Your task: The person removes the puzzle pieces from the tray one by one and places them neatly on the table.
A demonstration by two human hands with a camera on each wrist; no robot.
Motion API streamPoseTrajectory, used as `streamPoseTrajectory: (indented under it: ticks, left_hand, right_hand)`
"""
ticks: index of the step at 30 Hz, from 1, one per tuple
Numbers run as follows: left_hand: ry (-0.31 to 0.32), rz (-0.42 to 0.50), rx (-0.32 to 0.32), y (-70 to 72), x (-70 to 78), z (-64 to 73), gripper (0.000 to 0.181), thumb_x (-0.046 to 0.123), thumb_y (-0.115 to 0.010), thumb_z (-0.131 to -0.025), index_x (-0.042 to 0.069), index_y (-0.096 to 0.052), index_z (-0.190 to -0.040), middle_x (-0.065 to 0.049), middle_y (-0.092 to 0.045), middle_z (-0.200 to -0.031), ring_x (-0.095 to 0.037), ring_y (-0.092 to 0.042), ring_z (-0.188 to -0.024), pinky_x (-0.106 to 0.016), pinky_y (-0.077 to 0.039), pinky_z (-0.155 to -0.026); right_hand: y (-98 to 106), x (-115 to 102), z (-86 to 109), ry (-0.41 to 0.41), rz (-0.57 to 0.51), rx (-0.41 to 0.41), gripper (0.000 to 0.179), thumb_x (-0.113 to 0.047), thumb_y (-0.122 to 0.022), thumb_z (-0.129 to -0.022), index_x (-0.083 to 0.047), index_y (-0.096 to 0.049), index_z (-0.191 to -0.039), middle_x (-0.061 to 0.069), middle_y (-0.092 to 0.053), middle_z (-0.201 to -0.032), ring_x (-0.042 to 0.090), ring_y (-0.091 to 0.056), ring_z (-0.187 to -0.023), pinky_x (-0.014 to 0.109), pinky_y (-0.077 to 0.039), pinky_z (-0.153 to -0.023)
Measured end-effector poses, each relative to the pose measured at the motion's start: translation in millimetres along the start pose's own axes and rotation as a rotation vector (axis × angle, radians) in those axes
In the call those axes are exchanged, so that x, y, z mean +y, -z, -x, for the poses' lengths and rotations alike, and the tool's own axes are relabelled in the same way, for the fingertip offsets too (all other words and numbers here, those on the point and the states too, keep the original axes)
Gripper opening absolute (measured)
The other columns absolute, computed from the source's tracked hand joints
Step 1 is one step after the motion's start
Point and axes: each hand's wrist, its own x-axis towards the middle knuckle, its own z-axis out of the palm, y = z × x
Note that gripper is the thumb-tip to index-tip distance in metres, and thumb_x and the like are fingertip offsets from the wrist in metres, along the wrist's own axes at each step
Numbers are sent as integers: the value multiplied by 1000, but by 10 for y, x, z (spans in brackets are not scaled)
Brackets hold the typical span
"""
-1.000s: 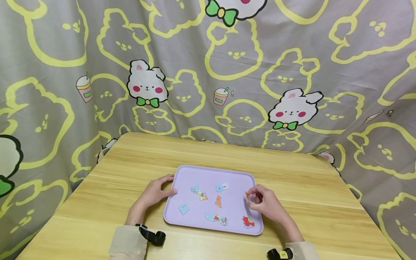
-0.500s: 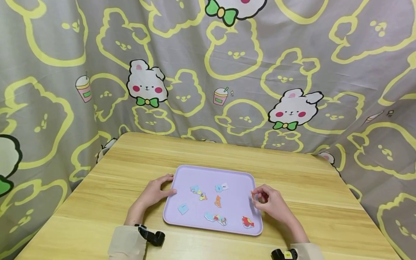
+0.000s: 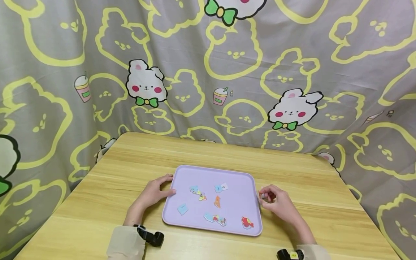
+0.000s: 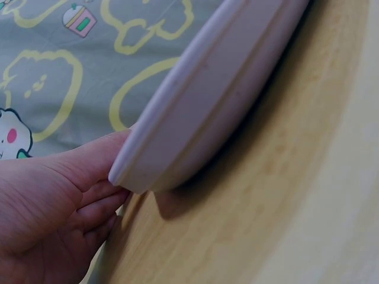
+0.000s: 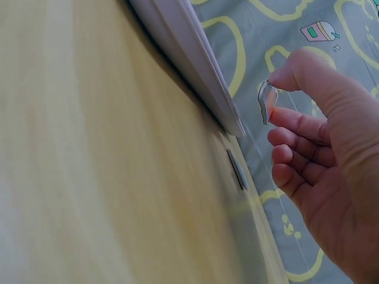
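My left hand [image 3: 154, 194] holds the left rim of a lilac tray [image 3: 227, 171], thumb over the edge, as the left wrist view [image 4: 53, 219] also shows. Just past the tray's right edge, my right hand [image 3: 277, 202] pinches a small orange-tinged puzzle piece [image 5: 267, 102] between thumb and index finger, the other fingers curled. Several flat puzzle pieces lie on the tray: a blue-and-yellow group [image 3: 198, 192], a blue-and-white pair [image 3: 221, 187], an orange piece [image 3: 217, 202], a light blue piece [image 3: 182, 209], a blue-and-red group [image 3: 215, 219] and a red-and-yellow piece [image 3: 247, 222].
A thin flat piece [image 5: 237, 170] lies on the wooden table [image 3: 208, 148] beside the tray, near my right hand. A patterned curtain [image 3: 188, 54] hangs behind the table. Black wrist cameras [image 3: 149, 236] sit at both sleeves.
My right hand has moved right, from over the tray to beyond its right edge, with the orange piece between its fingers. The left hand stays at the rim.
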Motion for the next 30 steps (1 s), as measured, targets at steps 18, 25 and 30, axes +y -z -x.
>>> streamPoseTrajectory:
  ticks: [18,25,30]
  left_hand:
    - [-22,-20,11,-10,-30,-13,56,28,-72,-89,2,-56,-136,-21,-46,-150,-42,-37,-142,-57,-30,-119]
    - [-26,-18,5,-10,-39,-21,57,29,-72,-89,3,-55,-137,-21,-45,-150,-42,-37,-142,-58,-30,-119]
    - [-26,-12,6,-9,-45,-28,57,29,-71,-89,3,-55,-137,-21,-45,-150,-42,-36,-143,-58,-30,-119]
  right_hand:
    - [215,164,53,-63,49,5,24,2,-77,-74,-5,-67,-94,1,-57,-75,0,-48,-68,16,-47,-56]
    - [290,233,59,-57,82,11,23,1,-77,-74,-5,-67,-93,0,-58,-76,-2,-48,-67,16,-47,-57]
    - [327,276,51,-51,122,9,23,0,-77,-73,-5,-67,-92,0,-59,-76,-3,-48,-67,16,-47,-56]
